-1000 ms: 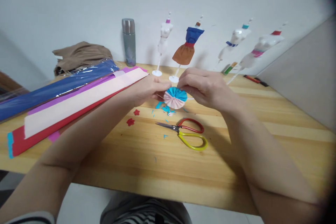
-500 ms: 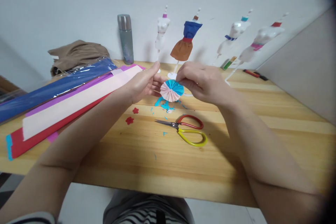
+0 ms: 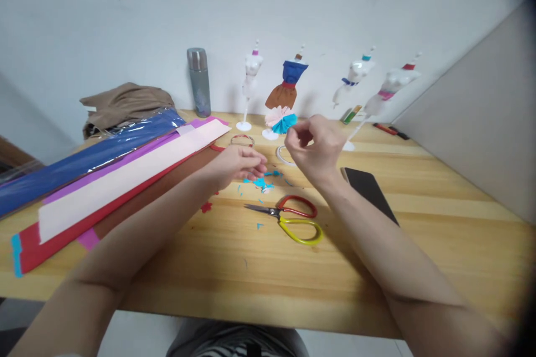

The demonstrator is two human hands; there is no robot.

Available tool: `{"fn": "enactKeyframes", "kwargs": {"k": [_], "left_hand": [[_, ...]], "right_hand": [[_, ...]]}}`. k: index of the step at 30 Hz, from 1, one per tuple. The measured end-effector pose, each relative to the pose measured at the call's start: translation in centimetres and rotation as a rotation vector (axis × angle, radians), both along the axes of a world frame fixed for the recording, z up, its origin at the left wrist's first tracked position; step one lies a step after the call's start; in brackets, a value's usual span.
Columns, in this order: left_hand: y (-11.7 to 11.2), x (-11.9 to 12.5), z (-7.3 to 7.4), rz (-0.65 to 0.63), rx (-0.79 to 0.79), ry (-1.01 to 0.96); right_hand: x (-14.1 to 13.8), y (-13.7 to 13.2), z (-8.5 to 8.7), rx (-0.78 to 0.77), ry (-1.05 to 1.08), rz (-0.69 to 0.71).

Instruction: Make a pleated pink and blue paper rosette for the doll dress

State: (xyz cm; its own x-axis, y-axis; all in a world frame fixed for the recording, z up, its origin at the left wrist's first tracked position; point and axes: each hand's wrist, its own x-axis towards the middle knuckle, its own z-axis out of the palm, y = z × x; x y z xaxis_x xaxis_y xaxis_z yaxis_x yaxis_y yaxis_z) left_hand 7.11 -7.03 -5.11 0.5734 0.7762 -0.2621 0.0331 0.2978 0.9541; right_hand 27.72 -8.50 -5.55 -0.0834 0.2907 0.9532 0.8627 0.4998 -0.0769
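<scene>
My right hand [image 3: 317,148] is closed in a pinch at the right edge of a round pleated paper rosette [image 3: 281,121], half pink and half bright blue. The rosette is held up off the table, in front of a small dress form [image 3: 295,72] wearing a blue top and brown skirt. Lower and to the left, my left hand [image 3: 243,164] hovers with its fingers stretched out and holds nothing. Blue paper scraps [image 3: 260,182] lie just right of it. Nearer to me are scissors [image 3: 288,216] with one red and one yellow handle, and red paper flowers [image 3: 206,207].
Long coloured paper strips [image 3: 134,178] and a blue plastic-wrapped pack [image 3: 92,150] cover the left side. A steel flask [image 3: 199,82] and other dress forms [image 3: 252,64] stand along the wall. A black flat object [image 3: 371,192] lies beside my right forearm.
The rosette has been lifted and tilted, its pink side now toward the top. My left hand has come away from it, lower and nearer to me. The camera view has shifted.
</scene>
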Motion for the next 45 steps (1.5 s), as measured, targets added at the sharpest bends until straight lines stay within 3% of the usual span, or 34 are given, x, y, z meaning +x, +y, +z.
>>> {"fn": "enactKeyframes", "kwargs": {"k": [6,13,20,25,34,39,45], "left_hand": [[-1.3,1.4,-1.1,-0.086,-0.025,0.051],[0.9,-0.2,-1.6,0.004,-0.074,-0.050],[2.6,-1.4,-1.1,0.024,-0.082,-0.157],[3.1,-1.7,-0.5,-0.031,-0.153,-0.128],[2.5,-1.5,-1.8,-0.095,-0.237,-0.153],[2.3,-1.4,-1.8,-0.147,-0.145,-0.227],[2.0,-1.1,-1.6,-0.027,-0.073,-0.210]], "right_hand": [[-0.7,0.2,-0.8,0.143,-0.117,0.016],[-0.4,0.3,-1.1,0.165,-0.185,0.058],[-0.3,0.6,-1.6,0.012,-0.223,0.108],[-0.1,0.6,-1.9,-0.130,-0.282,0.173],[-0.2,-0.3,-1.9,-0.289,-0.343,0.271],[-0.3,-0.1,-2.3,-0.317,-0.286,0.333],[0.0,-0.2,-1.8,-0.463,-0.175,0.429]]}}
